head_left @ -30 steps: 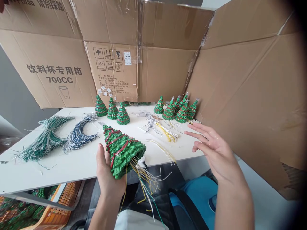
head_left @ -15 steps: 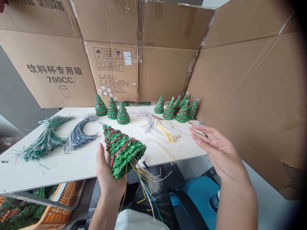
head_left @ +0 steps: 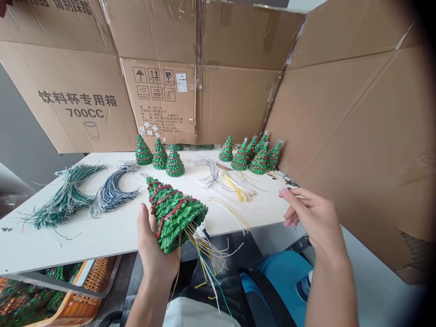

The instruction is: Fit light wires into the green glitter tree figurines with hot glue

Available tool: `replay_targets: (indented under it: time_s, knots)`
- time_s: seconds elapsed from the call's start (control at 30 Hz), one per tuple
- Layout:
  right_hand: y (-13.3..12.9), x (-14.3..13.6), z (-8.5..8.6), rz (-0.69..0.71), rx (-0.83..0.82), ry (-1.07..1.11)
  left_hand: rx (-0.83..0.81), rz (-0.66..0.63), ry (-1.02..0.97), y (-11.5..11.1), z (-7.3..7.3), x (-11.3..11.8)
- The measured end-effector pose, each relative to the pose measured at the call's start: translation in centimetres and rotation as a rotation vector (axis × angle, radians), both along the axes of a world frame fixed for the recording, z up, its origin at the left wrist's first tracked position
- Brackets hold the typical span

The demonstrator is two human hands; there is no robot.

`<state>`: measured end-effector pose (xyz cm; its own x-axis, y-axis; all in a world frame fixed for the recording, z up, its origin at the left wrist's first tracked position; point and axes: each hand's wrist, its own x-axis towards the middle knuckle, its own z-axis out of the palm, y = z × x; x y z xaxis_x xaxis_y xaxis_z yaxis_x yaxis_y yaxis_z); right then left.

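Note:
My left hand (head_left: 155,254) is wrapped round a green miniature Christmas tree (head_left: 173,213) with red garland strands. The tree lies tilted, its pale tip toward the upper left and its hollow base toward me. Out of that base hang several yellow, white and green wires (head_left: 211,259). Off to the right, above the table's front edge, my right hand (head_left: 315,218) is apart from the tree. Its fingers are loosely bent with gaps between them, and nothing shows in them. Loose yellow and white wires (head_left: 235,213) lie on the table between the hands.
On the white table (head_left: 102,238) lie green wire (head_left: 64,195) and blue wire bundles (head_left: 116,193). Small trees (head_left: 175,162) stand behind, with a star-topped group (head_left: 259,159) at right. Cardboard (head_left: 235,104) walls the back. An orange basket (head_left: 73,299) sits below left, a blue stool (head_left: 282,281) below right.
My right hand has turned and its outstretched fingers have bent inward, uncovering small black pieces at the table's right edge. My left hand and the tree have hardly moved.

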<state>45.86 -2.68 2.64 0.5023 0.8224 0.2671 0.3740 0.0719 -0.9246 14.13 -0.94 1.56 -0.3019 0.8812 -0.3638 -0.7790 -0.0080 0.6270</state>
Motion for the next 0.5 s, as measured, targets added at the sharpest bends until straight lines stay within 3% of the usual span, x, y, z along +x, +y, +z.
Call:
replay_targets:
  time_s: [0.2,0.5]
  knots:
    - [0.4,0.8,-0.4,0.026,0.005,-0.201,0.027,0.0,0.029,0.2,-0.2,0.1]
    - [0.9,-0.2,-0.7,0.064,-0.03,-0.118,0.047,0.012,0.015,0.8,-0.9,0.5]
